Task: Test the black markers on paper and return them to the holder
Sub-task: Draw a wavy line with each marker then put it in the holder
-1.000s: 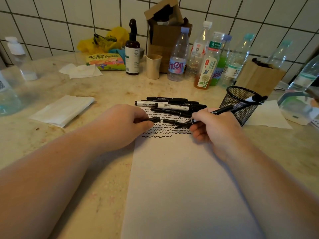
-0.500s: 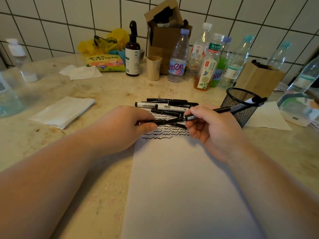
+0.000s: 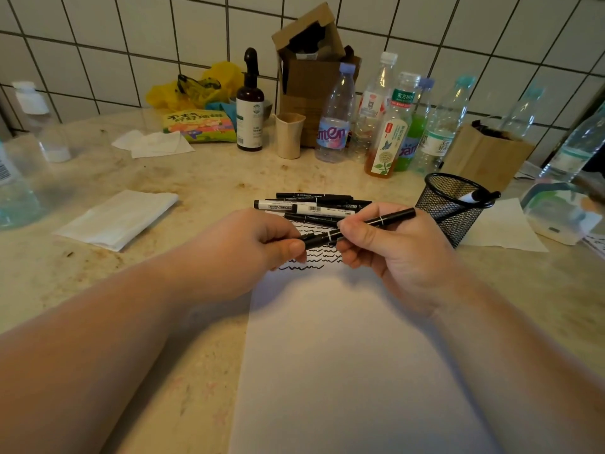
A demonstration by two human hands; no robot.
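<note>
Marker (image 3: 360, 226) mid-frame above paper (image 3: 343, 355), long axis slanting lower left to upper right; gripped by left hand (image 3: 242, 253) and right hand (image 3: 393, 253). Earlier uncapped, now joined.

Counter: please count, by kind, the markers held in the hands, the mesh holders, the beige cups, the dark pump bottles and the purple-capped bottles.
Held marker: 1
Mesh holder: 1
Beige cup: 1
Dark pump bottle: 1
Purple-capped bottles: 2
Total: 6
</note>
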